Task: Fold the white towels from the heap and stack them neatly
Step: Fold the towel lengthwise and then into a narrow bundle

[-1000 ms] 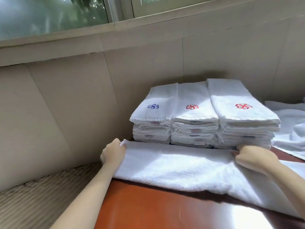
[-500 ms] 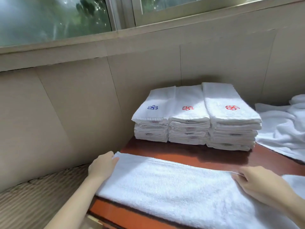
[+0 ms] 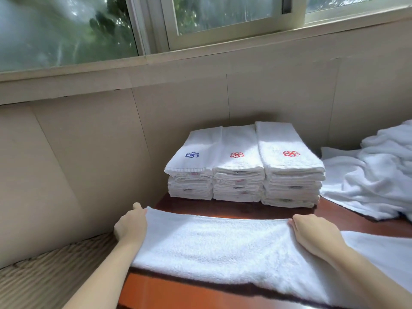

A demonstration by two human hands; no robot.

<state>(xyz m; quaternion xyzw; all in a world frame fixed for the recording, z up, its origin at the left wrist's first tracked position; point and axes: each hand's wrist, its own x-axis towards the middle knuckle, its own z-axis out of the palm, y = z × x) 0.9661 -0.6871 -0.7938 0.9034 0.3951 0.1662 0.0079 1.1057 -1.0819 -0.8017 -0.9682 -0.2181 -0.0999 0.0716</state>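
A white towel (image 3: 214, 248) lies folded lengthwise across the near part of the red-brown table (image 3: 234, 210). My left hand (image 3: 131, 224) grips its far left corner, fingers curled under the edge. My right hand (image 3: 312, 233) holds the far edge further right, fingers curled over the fold. Behind the towel stand three stacks of folded towels (image 3: 243, 166) side by side, one with a blue emblem on top and two with red emblems. The heap of unfolded white towels (image 3: 376, 172) lies at the right.
A beige panelled wall (image 3: 111, 141) rises right behind the stacks, with a window (image 3: 200, 18) above it. A ribbed woven surface (image 3: 44, 277) lies lower, left of the table edge.
Both hands have drawn the towel's far edge toward me, away from the stacks, so a strip of bare table now shows between them. The view has tilted up a little.
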